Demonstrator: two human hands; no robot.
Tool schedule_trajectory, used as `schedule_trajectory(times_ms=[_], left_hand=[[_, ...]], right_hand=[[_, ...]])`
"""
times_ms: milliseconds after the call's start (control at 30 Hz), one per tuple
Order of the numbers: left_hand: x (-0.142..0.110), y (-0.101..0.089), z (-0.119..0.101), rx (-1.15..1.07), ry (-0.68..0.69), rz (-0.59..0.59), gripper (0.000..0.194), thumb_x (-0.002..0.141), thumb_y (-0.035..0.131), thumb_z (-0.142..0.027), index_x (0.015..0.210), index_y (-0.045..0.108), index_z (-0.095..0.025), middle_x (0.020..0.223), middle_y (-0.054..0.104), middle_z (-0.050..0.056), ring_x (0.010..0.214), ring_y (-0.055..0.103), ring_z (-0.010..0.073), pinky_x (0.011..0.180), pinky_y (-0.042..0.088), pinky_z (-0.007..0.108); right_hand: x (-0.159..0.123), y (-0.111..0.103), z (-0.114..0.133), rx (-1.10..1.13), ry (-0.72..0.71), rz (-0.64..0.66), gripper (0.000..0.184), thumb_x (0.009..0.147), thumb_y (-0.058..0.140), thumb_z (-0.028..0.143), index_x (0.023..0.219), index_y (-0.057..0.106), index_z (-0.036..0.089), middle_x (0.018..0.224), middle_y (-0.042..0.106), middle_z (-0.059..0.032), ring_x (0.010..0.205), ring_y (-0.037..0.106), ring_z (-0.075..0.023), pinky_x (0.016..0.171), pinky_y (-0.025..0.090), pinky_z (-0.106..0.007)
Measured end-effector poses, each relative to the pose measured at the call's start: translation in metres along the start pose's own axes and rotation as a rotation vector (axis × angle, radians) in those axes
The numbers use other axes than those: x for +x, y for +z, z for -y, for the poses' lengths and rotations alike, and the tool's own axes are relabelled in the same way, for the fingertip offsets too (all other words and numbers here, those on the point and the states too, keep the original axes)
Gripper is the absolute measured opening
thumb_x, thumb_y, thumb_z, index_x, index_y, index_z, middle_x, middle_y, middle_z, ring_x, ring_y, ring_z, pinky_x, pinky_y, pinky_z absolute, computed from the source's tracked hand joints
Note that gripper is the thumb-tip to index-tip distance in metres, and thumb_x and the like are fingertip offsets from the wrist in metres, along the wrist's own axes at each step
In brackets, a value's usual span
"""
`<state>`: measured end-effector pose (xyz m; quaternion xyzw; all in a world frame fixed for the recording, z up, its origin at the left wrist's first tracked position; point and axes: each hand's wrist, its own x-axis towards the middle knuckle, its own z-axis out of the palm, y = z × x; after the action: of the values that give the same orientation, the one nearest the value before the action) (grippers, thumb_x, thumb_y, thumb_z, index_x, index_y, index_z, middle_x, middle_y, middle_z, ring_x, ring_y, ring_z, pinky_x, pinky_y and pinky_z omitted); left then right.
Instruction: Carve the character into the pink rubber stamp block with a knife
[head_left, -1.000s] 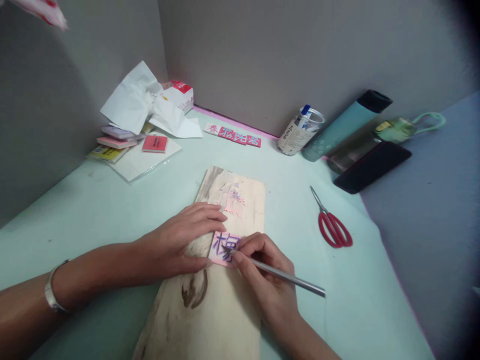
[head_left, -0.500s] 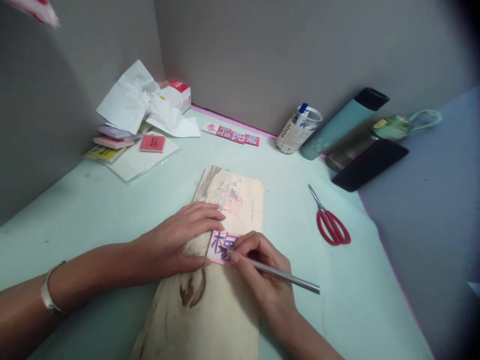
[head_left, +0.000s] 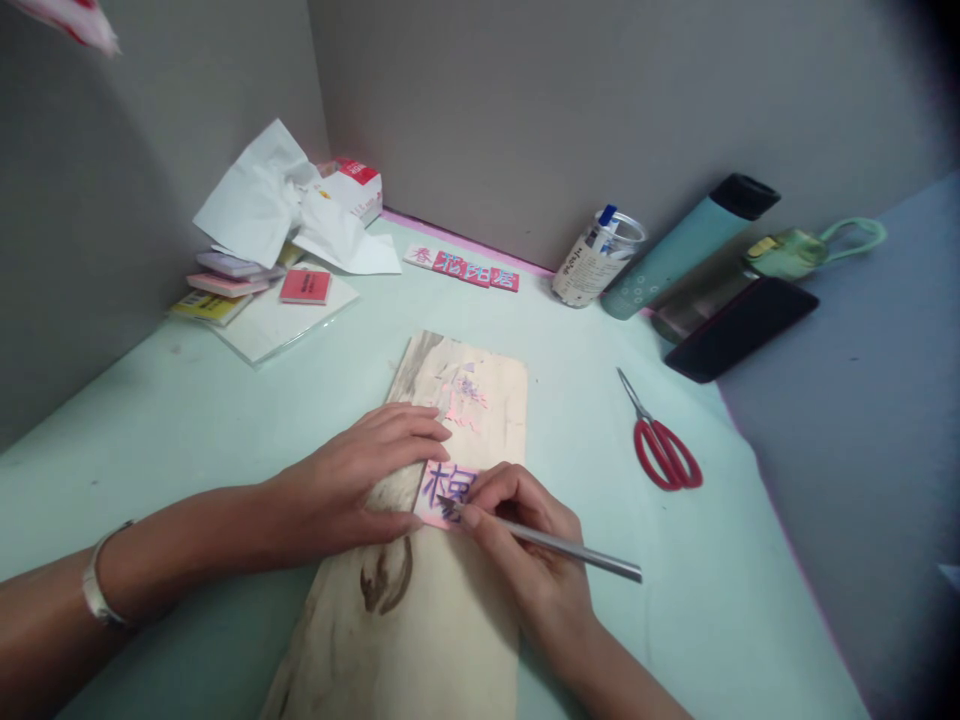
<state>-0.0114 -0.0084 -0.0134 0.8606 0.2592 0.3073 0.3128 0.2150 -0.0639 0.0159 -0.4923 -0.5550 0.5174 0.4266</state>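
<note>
A pale pink square (head_left: 422, 508) with a purple written character lies on a long wooden board (head_left: 450, 640). My left hand (head_left: 375, 470) rests over the board's left side, fingers stretched out and apart from the thumb. Its fingertips touch the square's upper edge, and the thumb tip is at its lower left corner. In a pen-like grip, my right hand (head_left: 532, 560) is closed on a slim metal craft knife (head_left: 577, 551). The dark blade points left onto the character, and part of the square is hidden behind my right fingers. Pink and purple scraps (head_left: 466, 400) lie farther up the board.
Red-handled scissors (head_left: 667, 450) lie to the right. Behind are a can with pens (head_left: 596, 265), a teal bottle (head_left: 682, 250), a green-lidded bottle (head_left: 787, 252) and a black phone (head_left: 739, 330). Lettered tiles (head_left: 461, 268) line the back; papers (head_left: 251, 200) and small pads (head_left: 304, 287) sit left.
The knife's rear end has risen very slightly, its blade staying on the character. My left hand and the pink square have stayed in place.
</note>
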Motion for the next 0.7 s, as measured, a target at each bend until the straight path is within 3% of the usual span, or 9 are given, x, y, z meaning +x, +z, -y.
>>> schedule_trajectory(times_ms=[700], left_hand=[[0.0006, -0.0001, -0.0013, 0.005, -0.002, 0.003, 0.043, 0.094, 0.07, -0.033, 0.133, 0.056, -0.021, 0.141, 0.057, 0.014, 0.143, 0.042, 0.0312, 0.119, 0.037, 0.049]], right_hand=[[-0.0021, -0.0026, -0.0013, 0.016, 0.028, 0.046, 0.018, 0.092, 0.067, 0.027, 0.076, 0.06, 0.02, 0.076, 0.06, 0.0002, 0.073, 0.053, -0.0158, 0.062, 0.037, -0.029]])
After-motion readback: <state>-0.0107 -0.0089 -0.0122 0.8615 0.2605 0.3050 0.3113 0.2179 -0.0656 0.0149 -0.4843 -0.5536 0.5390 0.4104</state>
